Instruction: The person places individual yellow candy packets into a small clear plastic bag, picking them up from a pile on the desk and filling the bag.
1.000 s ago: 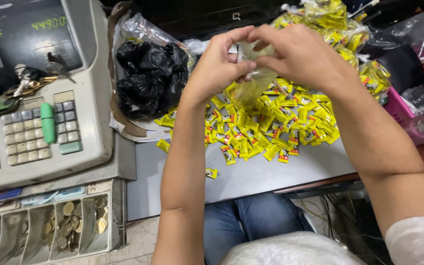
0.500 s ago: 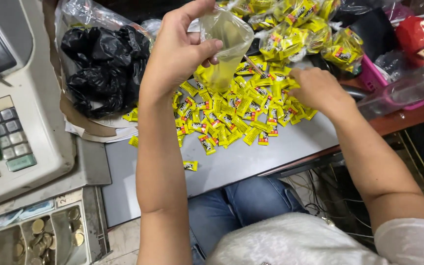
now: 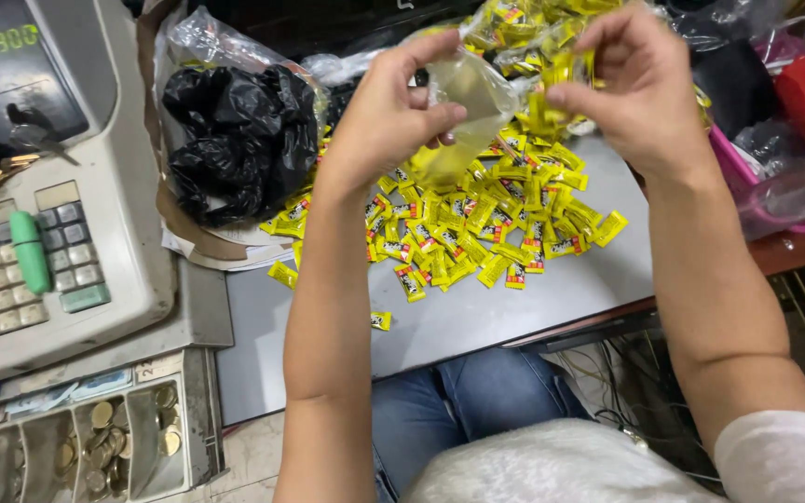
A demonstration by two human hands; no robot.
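Note:
My left hand (image 3: 393,116) holds a small clear plastic bag (image 3: 463,107) up above the grey table (image 3: 477,317); the bag hangs open below my fingers. My right hand (image 3: 640,88) is raised beside it, fingertips pinched on several small yellow candy packets (image 3: 552,98) next to the bag's mouth. Below both hands lies a spread heap of yellow wrapped candies (image 3: 477,228). One stray candy (image 3: 380,320) lies apart nearer the table's front edge.
A cash register (image 3: 39,186) with a green display and keypad stands at the left, its coin drawer (image 3: 76,447) open below. A clear bag of black plastic bags (image 3: 235,135) sits behind the candies. More bagged yellow candies (image 3: 524,23) lie at the back; a pink tray (image 3: 775,177) at the right.
My right hand has come up from the candy heap with several packets to the bag's mouth. My left hand still holds the bag up. The view has shifted slightly right.

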